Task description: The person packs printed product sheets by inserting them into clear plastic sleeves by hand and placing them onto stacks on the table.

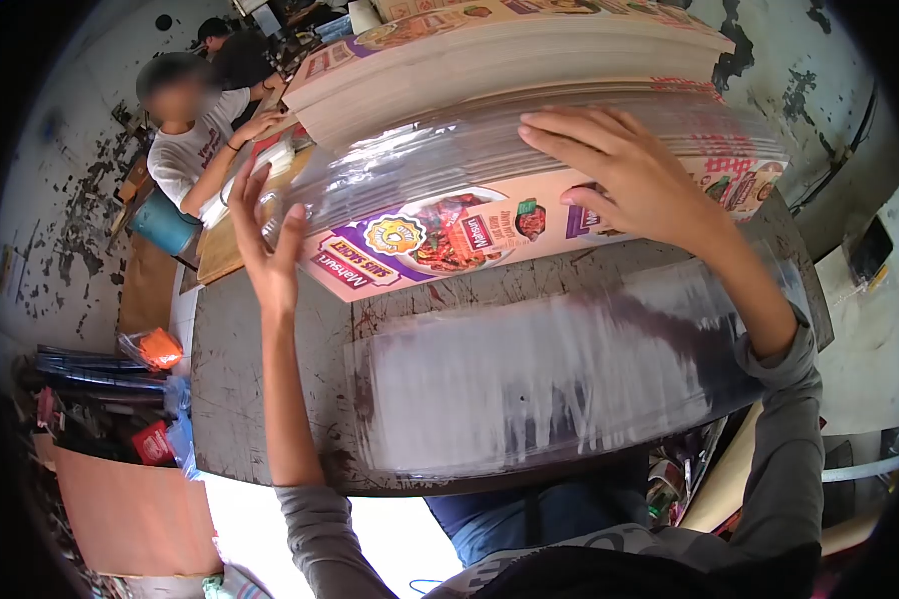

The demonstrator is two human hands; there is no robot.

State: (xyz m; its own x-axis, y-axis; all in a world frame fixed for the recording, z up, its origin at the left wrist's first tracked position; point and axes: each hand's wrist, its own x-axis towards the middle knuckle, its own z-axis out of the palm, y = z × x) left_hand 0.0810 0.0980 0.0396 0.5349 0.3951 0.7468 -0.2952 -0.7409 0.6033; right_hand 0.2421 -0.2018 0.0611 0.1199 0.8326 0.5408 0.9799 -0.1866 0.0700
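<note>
A stack of clear plastic sheets [370, 165] lies on top of printed cardboard sheets [449, 235] with food pictures and lettering. At the left end of this stack is my left hand [268, 235], its fingers stretched up and its thumb apart, by the plastic edge. My right hand [619, 170] rests with spread fingers over the top and front edge of the plastic, right of centre. Nearer me, a smeared, translucent sheet [529, 379] lies flat on the table.
The dark, scratched table [260, 359] carries everything in front of me. Behind stands a taller pile of printed cardboard [509, 65]. At the far left a person [195, 150] works at a wooden surface, with another person [240, 55] beyond. A blue bucket [163, 225] stands beside them.
</note>
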